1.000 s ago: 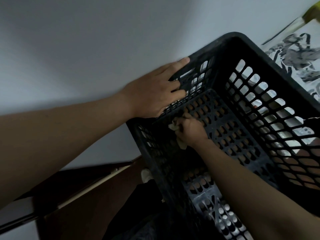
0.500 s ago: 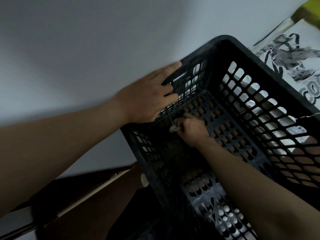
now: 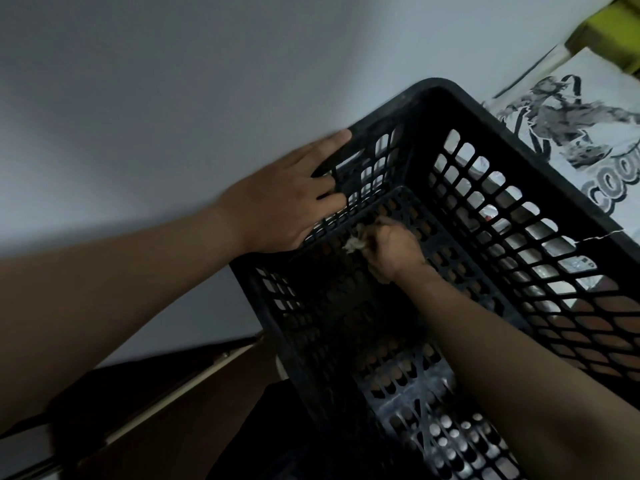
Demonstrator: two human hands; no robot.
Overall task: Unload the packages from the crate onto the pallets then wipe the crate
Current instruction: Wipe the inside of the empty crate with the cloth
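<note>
A black perforated plastic crate (image 3: 540, 143) fills the right half of the view, tilted, with no packages inside. My left hand (image 3: 284, 199) lies over the crate's left wall, fingers curled through its slots and gripping it. My right hand (image 3: 391, 247) reaches down inside the crate and is closed on a small pale cloth (image 3: 356, 239), pressed against the crate's floor near the far left corner. Most of the cloth is hidden in my fist.
A plain grey wall (image 3: 173, 98) runs behind the crate. White printed packages (image 3: 585, 109) lie past the crate's right wall, with a yellow-green object (image 3: 613, 32) at the top right corner. Dark brown wood with a pale strip (image 3: 166, 393) sits at the lower left.
The crate and both hands have slid lower in the frame. My right hand with the cloth has shifted slightly along the crate floor. My left hand keeps its hold on the wall.
</note>
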